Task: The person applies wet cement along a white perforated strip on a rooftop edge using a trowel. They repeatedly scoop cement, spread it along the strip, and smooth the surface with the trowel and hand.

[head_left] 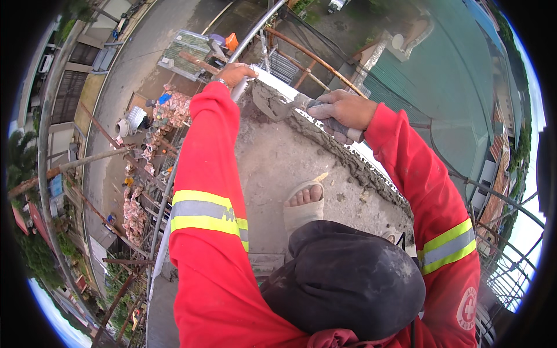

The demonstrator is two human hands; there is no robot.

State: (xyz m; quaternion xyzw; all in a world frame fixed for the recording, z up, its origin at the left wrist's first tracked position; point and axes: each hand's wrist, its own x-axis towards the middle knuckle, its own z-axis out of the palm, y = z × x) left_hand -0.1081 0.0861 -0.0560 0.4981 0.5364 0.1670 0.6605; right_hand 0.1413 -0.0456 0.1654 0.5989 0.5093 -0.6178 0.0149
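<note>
My right hand point(346, 113) is closed round the handle of a trowel, with its palm side down. The flat grey trowel blade point(268, 100), smeared with wet mortar, lies against the ledge's far corner. Along the ledge's edge runs a white perforated edge strip point(371, 158), and a rough band of wet mortar point(342, 152) lies beside it. At the far left corner, my left hand point(237, 73) is closed over the strip's end; its fingertips are partly hidden. Both arms are stretched forward in red sleeves with reflective bands.
My foot point(306, 197) in a slipper stands on the concrete ledge point(278, 168). Scaffold pipes point(316, 61) surround the ledge. Far below on the left are a street point(125, 75) and piled pinkish sacks point(174, 110); a green roof point(447, 87) lies on the right.
</note>
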